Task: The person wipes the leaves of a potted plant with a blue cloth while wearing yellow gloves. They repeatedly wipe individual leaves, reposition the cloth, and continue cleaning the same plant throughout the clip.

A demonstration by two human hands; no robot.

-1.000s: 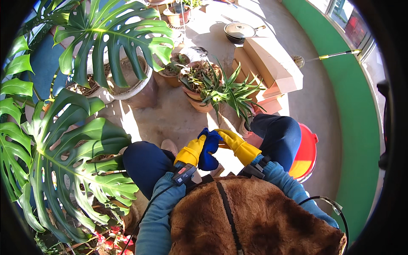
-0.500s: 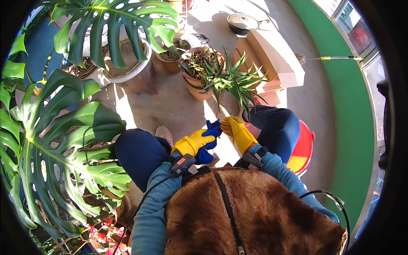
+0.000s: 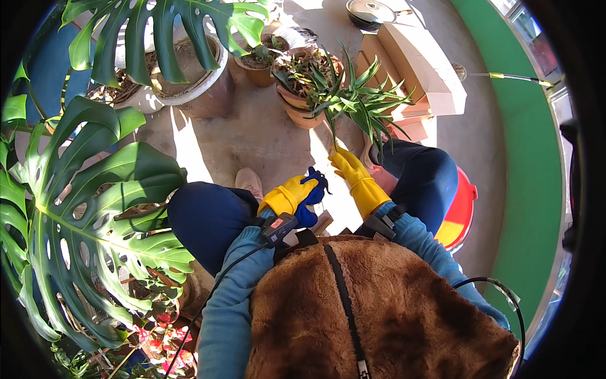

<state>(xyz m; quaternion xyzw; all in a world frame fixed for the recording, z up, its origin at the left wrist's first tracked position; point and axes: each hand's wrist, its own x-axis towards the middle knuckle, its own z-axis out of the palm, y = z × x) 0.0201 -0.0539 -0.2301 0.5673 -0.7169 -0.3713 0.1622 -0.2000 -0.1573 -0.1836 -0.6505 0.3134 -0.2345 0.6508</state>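
My left hand (image 3: 287,194), in a yellow rubber glove, is closed around a bunched blue cloth (image 3: 307,216) between my knees. My right hand (image 3: 355,175), also in a yellow glove, reaches forward with fingers stretched out and slightly apart. Its fingertips are at the lower tip of a hanging leaf of a spiky green aloe-like plant (image 3: 360,104); whether they touch it I cannot tell. That plant leans right out of a terracotta pot (image 3: 302,117), which also holds dry brown growth.
Large split-leaf plants (image 3: 95,227) crowd the left side. A wide pale planter (image 3: 208,95) and a smaller clay pot (image 3: 257,72) stand behind. To the right are a cardboard box (image 3: 420,69), a red bucket (image 3: 464,208) and a lidded pan (image 3: 369,14). Red flowers (image 3: 165,341) grow at lower left.
My right hand has moved forward, away from the blue cloth, to the leaf tip. The left hand still holds the cloth. The view has shifted slightly.
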